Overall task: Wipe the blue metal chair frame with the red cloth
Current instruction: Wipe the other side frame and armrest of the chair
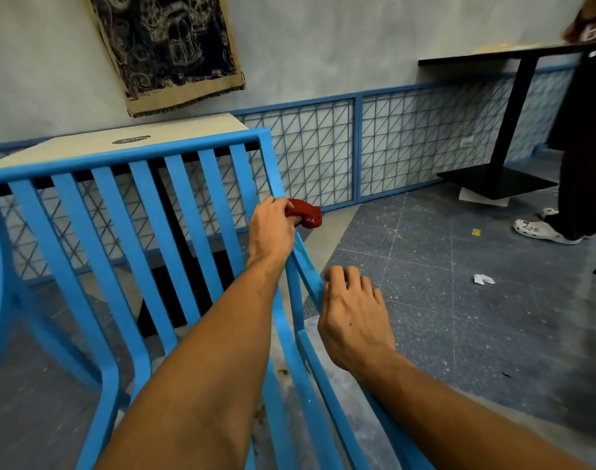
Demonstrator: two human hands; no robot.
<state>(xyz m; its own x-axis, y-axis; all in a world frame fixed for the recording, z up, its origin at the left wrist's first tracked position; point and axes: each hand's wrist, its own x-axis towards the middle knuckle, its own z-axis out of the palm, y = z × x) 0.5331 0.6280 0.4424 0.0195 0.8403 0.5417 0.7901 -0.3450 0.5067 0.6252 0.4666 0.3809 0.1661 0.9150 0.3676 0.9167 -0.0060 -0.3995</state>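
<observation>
The blue metal chair frame (120,212) fills the lower left, its slatted back facing me. My left hand (271,230) is shut on the red cloth (305,212), bunched against the right upright of the backrest where the armrest meets it. My right hand (352,317) curls its fingers over the blue armrest a little lower and nearer to me, holding no cloth.
A light tabletop (86,144) stands behind the chair against the wall with blue mesh panels (323,147). A black pedestal table (503,130) stands at the right, a person's legs and white shoe (540,230) beside it. Paper scraps (483,279) lie on the grey tile floor.
</observation>
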